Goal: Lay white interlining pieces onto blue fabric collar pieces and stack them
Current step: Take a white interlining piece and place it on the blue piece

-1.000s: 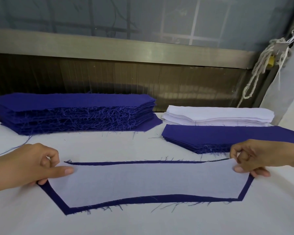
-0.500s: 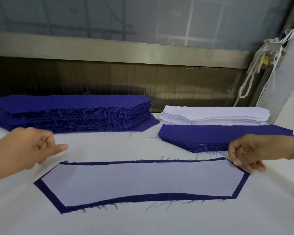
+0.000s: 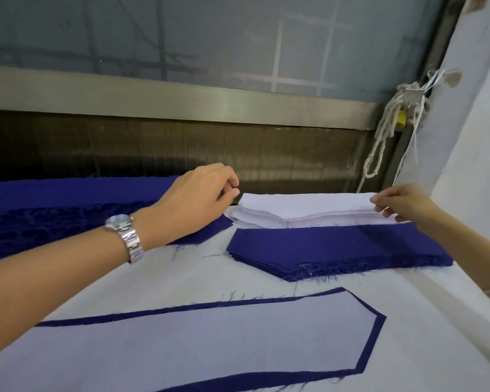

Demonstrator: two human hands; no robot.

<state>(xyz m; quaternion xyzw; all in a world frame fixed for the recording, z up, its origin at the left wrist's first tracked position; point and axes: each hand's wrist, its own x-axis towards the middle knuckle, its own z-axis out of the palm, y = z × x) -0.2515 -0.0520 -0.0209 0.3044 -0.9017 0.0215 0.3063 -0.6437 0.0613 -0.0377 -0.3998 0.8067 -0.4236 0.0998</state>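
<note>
One white interlining piece (image 3: 198, 343) lies flat on a frayed blue collar piece (image 3: 266, 381); my right hand (image 3: 402, 206) pinches the white interlining stack (image 3: 309, 210); I cannot tell the left hand (image 3: 195, 202) hold.

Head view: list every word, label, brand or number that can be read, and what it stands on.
No readable text anywhere.
Wristwatch dial: too blurred for any brand or numerals.
Yellow tag, far right: too small to read.
</note>
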